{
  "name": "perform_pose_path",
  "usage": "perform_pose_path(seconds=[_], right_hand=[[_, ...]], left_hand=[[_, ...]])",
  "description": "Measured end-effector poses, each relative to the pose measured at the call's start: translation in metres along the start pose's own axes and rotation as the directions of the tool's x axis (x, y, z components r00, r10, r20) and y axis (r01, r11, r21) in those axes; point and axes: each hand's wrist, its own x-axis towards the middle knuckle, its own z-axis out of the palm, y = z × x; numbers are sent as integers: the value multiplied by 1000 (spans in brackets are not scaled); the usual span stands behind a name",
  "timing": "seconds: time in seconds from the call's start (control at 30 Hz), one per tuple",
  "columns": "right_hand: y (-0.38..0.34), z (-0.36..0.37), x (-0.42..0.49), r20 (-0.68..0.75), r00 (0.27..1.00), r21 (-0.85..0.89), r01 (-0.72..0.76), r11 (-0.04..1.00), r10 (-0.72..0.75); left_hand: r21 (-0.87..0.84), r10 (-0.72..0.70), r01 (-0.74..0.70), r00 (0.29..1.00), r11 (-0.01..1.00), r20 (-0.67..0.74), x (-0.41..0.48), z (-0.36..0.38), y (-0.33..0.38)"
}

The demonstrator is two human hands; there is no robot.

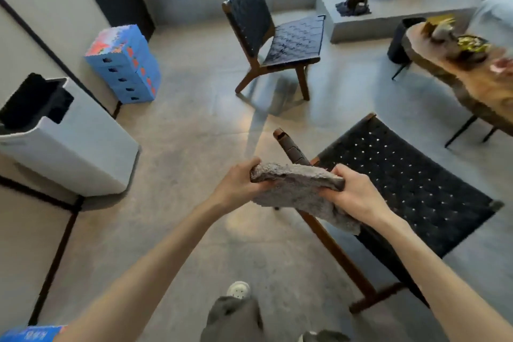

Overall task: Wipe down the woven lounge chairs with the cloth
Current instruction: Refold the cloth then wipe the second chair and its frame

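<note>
A: Where is the grey fluffy cloth?

B: Held up between both hands over the concrete floor, just at the back edge of the near black woven lounge chair, wooden-framed.

A: And the grip?

B: The left hand curls round one end and the right hand clutches the other. A second black woven lounge chair stands well apart.

Fairly bright, soft even light, no hard glare. Faint warm patch on floor. Far chair throws soft grey shadow toward cam, so light's prob from far side. Wide-angle bend at edges: wall lines curve. Right side smeared, counter blurry. Overall soft, blocky compression.
</note>
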Motion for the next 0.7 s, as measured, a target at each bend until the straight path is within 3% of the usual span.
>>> perform_pose_path(seconds=[0.13,0.27,0.5,0.6,0.7], right_hand=[[1,16,-22,-129,970,93,-197,976,208],[15,35,-57,-187,905,176,-352,919,382],[60,70,-131,-262,705,351,-567,745,659],[88,88,-157,-253,590,527,-580,621,767],[98,95,-178,-131,480,829,-426,361,867]], left_hand=[[22,110,-117,973,993,205,40,1,-13],[-26,226,-233,901,972,371,62,26,-13],[-67,307,-338,731,939,610,49,107,-20],[-46,330,-396,688,917,647,28,144,-10],[-84,336,-374,684,924,648,2,179,3]])
